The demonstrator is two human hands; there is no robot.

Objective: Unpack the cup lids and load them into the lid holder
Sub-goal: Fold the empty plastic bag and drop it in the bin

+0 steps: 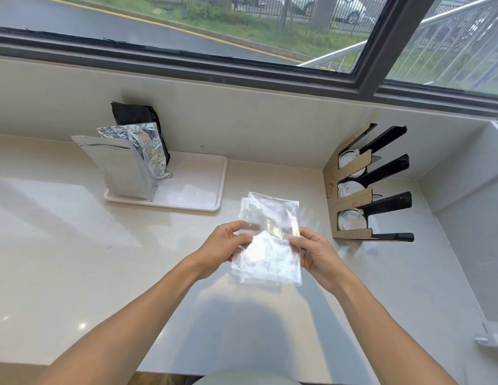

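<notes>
I hold a flat, clear plastic bag (pixel 270 240) above the middle of the counter, folded or creased across its middle. My left hand (pixel 225 245) pinches its left edge and my right hand (pixel 317 254) pinches its right edge. The bag looks empty. At the right, against the wall corner, stands the lid holder (pixel 353 198), cardboard with black dividers and three slots. White lids sit in the top slot (pixel 350 163), the middle slot (pixel 349 190) and the bottom slot (pixel 350 220).
A white tray (pixel 198 187) lies at the back of the pale counter and carries a silver foil pouch (pixel 122 170), a crumpled foil bag and a black bag. A window runs along the back. A raised ledge borders the right side.
</notes>
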